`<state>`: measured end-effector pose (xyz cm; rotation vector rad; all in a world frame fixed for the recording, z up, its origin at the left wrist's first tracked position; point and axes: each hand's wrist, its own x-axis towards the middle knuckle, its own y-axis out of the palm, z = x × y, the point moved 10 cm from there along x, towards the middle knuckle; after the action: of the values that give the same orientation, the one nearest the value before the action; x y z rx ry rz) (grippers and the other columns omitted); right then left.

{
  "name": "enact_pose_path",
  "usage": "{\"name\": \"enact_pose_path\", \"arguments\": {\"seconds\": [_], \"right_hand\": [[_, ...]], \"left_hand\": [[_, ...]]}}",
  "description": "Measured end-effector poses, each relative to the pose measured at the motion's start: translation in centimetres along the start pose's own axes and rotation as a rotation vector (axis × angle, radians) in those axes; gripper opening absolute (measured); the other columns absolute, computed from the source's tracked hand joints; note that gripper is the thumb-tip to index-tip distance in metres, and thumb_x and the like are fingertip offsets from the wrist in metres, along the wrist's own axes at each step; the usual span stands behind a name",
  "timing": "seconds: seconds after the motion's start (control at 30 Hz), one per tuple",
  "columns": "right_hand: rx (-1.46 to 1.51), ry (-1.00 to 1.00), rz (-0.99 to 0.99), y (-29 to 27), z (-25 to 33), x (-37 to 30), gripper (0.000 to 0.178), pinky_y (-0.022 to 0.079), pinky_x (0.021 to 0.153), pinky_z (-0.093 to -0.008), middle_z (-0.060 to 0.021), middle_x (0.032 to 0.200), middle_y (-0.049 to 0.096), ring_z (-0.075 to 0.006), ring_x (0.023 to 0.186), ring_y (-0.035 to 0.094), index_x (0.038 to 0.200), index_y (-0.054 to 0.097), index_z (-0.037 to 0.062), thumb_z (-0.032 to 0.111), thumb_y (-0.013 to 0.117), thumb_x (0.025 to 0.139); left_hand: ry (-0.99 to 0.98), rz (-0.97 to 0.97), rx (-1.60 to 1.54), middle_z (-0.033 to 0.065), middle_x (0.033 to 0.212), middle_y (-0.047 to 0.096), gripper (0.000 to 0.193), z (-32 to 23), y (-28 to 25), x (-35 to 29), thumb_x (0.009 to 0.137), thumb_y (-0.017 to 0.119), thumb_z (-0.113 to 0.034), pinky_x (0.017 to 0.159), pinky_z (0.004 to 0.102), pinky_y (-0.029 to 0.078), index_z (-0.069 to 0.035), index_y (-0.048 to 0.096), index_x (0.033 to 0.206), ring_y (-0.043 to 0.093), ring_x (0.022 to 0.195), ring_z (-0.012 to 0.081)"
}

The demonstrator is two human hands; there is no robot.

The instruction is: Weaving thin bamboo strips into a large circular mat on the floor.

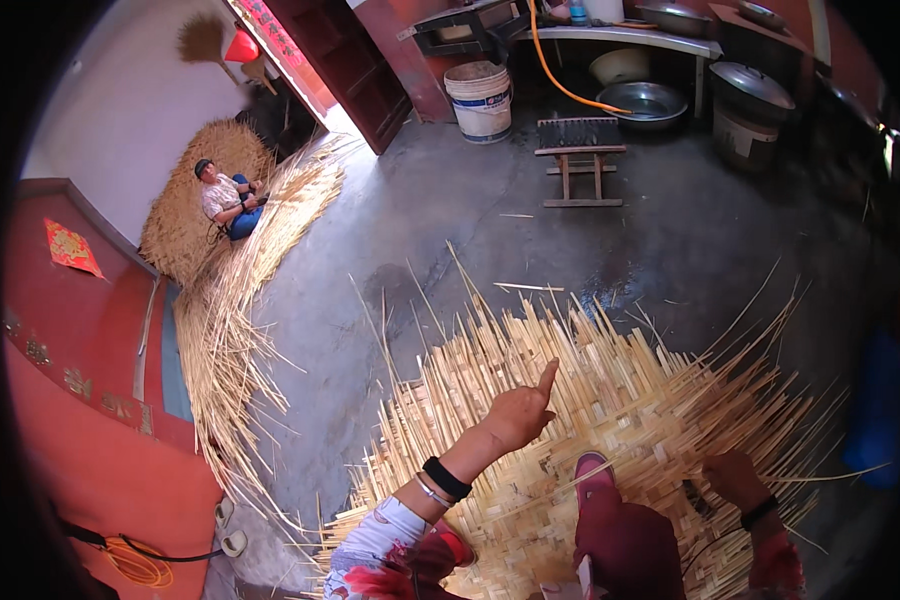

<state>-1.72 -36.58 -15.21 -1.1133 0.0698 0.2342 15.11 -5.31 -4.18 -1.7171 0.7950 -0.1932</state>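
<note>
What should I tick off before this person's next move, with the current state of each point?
1. Left hand unburdened: ok; index finger extended, no held item visible.
2. Right hand and its grip: cannot tell; a small dark object is beside it, but whether it is held is unclear.
3. Woven mat supported: ok; it lies on the floor.
4. Strip ends tucked in: not ok; they stick out loose along the far edge.
5. Right shoe on the mat: ok.
6. Seated co-worker apart from the mat: ok; far left.
</note>
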Motion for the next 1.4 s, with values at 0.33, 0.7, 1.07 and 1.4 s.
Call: {"name": "enact_pose_path", "arguments": {"seconds": [0.33, 0.7, 1.07, 1.4], "right_hand": [[0.019, -0.005, -0.075, -2.2, 0.0, -1.0, 0.013, 0.047, 0.064, -0.0469, -0.0134, 0.068, 0.061, -0.0349, 0.07, 0.061, 0.076, 0.063, 0.0095, 0.021, 0.059, 0.08], [-0.035, -0.135, -0.038, -3.8, 4.3, 0.0, 0.012, 0.044, 0.059, -0.0459, -0.0136, 0.062, 0.054, -0.0347, 0.063, 0.058, 0.074, 0.057, 0.0067, 0.016, 0.057, 0.081], [-0.075, -0.085, -0.124, -4.7, 4.4, -5.2, 0.014, 0.048, 0.063, -0.0468, -0.0129, 0.068, 0.063, -0.0344, 0.068, 0.062, 0.075, 0.066, 0.0096, 0.022, 0.061, 0.079], [0.056, -0.168, -0.093, -5.0, 7.9, -1.4, 0.011, 0.049, 0.061, -0.0429, -0.0127, 0.064, 0.062, -0.033, 0.066, 0.063, 0.073, 0.066, 0.0079, 0.019, 0.065, 0.074]], "left_hand": [[0.104, -1.723, -0.03, 0.0123, 0.098, 0.068, 0.027, -1.3, -30.9, -21.0, 0.094, 0.055, -0.001, 0.071, 0.0242, 0.049, 0.005, 0.059, 0.121, 0.062, 0.076, 0.0136], [-0.179, 0.281, 0.092, 0.0198, 0.109, 0.067, 0.062, 7.4, -3.7, -6.7, 0.083, 0.07, -0.018, 0.085, 0.0414, 0.051, -0.004, 0.045, 0.138, 0.064, 0.097, 0.0364], [0.002, 0.275, -0.103, 0.0213, 0.103, 0.068, 0.074, -2.2, -0.2, -10.7, 0.089, 0.065, -0.02, 0.087, 0.0408, 0.05, -0.009, 0.024, 0.15, 0.064, 0.099, 0.0376], [-0.112, -1.135, -0.053, 0.0186, 0.142, 0.045, 0.083, 3.4, -24.4, -24.8, 0.083, 0.069, -0.006, 0.1, 0.039, 0.041, -0.008, 0.021, 0.152, 0.049, 0.126, 0.029]]}}
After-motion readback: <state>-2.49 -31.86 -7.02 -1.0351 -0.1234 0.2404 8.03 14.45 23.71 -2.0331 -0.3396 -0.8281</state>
